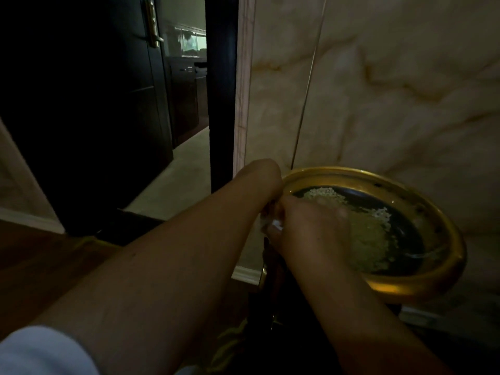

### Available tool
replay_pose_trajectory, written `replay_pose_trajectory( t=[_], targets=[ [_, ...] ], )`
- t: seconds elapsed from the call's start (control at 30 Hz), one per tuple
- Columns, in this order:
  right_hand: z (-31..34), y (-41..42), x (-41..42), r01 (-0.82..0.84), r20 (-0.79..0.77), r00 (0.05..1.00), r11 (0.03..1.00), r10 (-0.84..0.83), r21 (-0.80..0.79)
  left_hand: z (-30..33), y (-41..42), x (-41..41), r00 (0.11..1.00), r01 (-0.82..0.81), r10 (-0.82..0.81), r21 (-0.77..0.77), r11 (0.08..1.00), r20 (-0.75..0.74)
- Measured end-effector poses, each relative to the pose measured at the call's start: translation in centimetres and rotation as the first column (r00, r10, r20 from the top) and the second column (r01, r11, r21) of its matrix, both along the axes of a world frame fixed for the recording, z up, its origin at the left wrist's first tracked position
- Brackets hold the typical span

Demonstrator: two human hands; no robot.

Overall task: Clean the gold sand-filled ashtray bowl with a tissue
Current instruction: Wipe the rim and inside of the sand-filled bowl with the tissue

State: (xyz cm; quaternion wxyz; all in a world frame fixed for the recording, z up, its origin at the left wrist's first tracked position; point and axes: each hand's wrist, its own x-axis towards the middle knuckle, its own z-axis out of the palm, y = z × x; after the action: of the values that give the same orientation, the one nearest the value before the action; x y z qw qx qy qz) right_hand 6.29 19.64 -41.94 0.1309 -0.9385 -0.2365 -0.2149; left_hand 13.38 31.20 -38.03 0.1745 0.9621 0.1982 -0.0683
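Observation:
A round gold ashtray bowl [422, 282] stands low at the right against a marble wall, its dark inside partly covered by pale sand [370, 239]. My right hand [311, 228] rests over the bowl's left rim, fingers closed around a white tissue [274, 224], of which only a small crumpled bit shows. My left hand [263, 177] is bent down at the wrist by the bowl's left edge, touching the right hand; its fingers are hidden, and whether it holds the tissue or the rim I cannot tell.
The marble wall [392, 90] rises right behind the bowl. A dark door frame post [220, 90] and an open dark door [81, 104] with a brass handle are at the left, with pale floor [176, 182] beyond. The scene is dim.

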Motion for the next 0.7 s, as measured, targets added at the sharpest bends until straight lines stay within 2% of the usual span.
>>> replay_pose_trajectory(
  t=[0.1,0.2,0.43,0.5,0.7],
  targets=[
    [0.2,0.1,-0.2,0.018,0.026,1.000,0.999,-0.017,-0.034,-0.2,0.3,0.7,0.998,-0.002,0.002,0.005,1.000,-0.066],
    [-0.3,-0.9,-0.8,-0.002,0.049,0.999,0.997,0.006,-0.082,-0.8,0.4,0.8,0.998,0.040,-0.040,0.008,0.999,0.038],
    [-1.0,-4.5,-2.2,-0.145,0.120,0.979,0.976,0.165,-0.160,-1.6,1.3,0.7,0.987,0.095,-0.087,-0.047,0.994,0.137],
    [-1.0,-6.0,-2.6,-0.196,0.113,0.970,0.969,0.214,-0.151,-2.1,1.9,0.7,0.981,0.112,-0.088,-0.133,0.985,0.175],
    [-1.0,-11.0,-2.8,-0.335,0.220,0.906,0.930,0.362,-0.151,-3.5,3.3,0.9,0.951,0.200,-0.087,-0.375,0.905,0.297]
  ],
)
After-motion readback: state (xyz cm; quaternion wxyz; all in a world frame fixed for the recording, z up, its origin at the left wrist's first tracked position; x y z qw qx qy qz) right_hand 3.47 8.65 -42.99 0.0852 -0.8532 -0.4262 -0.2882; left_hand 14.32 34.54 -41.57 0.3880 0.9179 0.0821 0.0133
